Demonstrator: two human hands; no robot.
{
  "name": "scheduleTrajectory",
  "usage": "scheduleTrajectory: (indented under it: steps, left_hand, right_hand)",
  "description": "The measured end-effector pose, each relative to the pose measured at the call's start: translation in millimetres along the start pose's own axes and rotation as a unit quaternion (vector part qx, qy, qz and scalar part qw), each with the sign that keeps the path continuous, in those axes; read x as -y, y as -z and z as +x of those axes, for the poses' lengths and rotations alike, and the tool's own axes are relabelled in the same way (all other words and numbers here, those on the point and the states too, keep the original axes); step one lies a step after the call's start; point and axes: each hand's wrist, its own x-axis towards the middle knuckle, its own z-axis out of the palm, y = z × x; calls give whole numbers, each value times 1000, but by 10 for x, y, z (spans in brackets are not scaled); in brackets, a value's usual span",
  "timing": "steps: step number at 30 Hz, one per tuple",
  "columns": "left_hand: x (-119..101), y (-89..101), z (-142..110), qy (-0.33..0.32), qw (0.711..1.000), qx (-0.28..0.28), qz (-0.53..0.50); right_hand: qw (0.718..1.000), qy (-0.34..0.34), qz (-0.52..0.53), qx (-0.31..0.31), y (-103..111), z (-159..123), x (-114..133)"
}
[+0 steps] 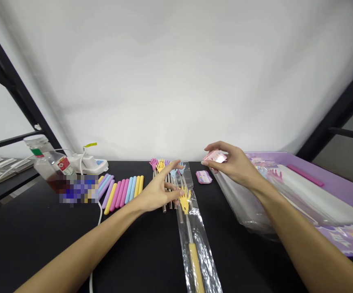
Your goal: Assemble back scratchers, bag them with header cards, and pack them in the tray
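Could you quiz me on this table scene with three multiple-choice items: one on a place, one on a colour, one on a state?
1. Where does the small pink card lie?
A. on the black table
B. inside the purple tray
C. on the bottle

2. What colour is the hand-shaped head of the bagged back scratcher?
A. green
B. yellow
C. black

3. What is the right hand doing?
A. resting flat and empty
B. gripping the bottle
C. holding a small pink packet in its fingers

Answers:
1 A, it sits on the black table, left of the purple tray.
2 B, the head shows yellow through the clear bag.
3 C, the packet sits pinched above the table.
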Motion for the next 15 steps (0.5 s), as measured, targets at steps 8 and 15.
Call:
scheduleTrajectory:
  steps: [8,15]
  left_hand:
    - [-31,-12,-4,-1,1000,-1,1]
    - [-35,-12,-12,2,1000,-10,11]
  right_hand:
    - [980,-27,114,163,-49,-169,290]
    - [954,-62,224,191,-102,-209,176]
